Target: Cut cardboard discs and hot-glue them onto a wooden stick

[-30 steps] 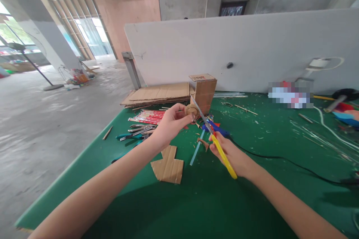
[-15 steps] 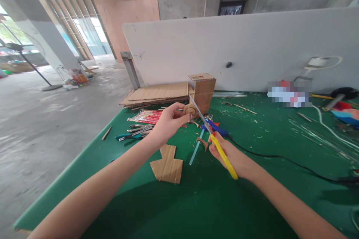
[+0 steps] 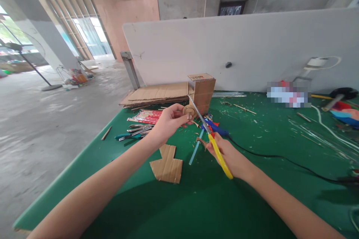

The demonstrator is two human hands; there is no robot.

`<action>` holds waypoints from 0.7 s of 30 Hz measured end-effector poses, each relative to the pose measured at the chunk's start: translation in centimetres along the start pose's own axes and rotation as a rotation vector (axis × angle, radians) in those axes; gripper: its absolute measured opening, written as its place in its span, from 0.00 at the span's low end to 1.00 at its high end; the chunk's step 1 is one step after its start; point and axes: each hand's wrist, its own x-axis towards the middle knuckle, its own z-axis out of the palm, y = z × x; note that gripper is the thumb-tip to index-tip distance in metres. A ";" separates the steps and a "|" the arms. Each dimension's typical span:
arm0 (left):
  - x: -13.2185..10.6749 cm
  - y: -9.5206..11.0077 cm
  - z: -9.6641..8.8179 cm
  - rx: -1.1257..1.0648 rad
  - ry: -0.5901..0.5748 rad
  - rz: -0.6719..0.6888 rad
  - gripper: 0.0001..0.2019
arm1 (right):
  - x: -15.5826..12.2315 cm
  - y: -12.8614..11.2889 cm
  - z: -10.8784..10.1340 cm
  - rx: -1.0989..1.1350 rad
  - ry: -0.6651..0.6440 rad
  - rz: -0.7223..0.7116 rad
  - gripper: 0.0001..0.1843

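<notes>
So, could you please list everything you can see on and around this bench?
table: one, green, under everything
cardboard disc: one, brown, pinched in the left hand
scissors: one pair, yellow handles, in the right hand, blades beside the disc
cardboard cut-out: one, brown, flat on the table
cardboard box: one, brown, upright behind the disc
cardboard sheets: a stack, brown, far left edge
red sticks: a bundle, left of the box
hand tools: teal handles, count unclear, by the red sticks
glue gun: one, blue, black cable running right
glue stick: one, pale, between the hands
partition: one, white, behind the table
left hand: holds the disc
right hand: holds the scissors
</notes>
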 end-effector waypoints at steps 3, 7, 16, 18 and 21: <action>0.0 0.2 -0.1 0.066 -0.029 0.031 0.09 | -0.1 -0.4 -0.2 -0.016 -0.041 -0.011 0.18; 0.0 0.5 -0.4 0.163 -0.064 0.086 0.08 | -0.2 -0.5 -0.5 -0.039 -0.072 -0.031 0.18; 0.4 0.1 -1.6 0.229 -0.142 0.092 0.07 | -0.1 -0.2 -0.3 -0.183 -0.021 0.055 0.18; 0.5 0.1 -1.7 0.225 -0.144 0.088 0.07 | -0.2 -0.3 -0.3 -0.182 -0.024 0.055 0.18; 0.6 0.1 -1.7 0.209 -0.142 0.069 0.08 | -0.2 -0.1 -0.3 -0.106 -0.029 0.070 0.18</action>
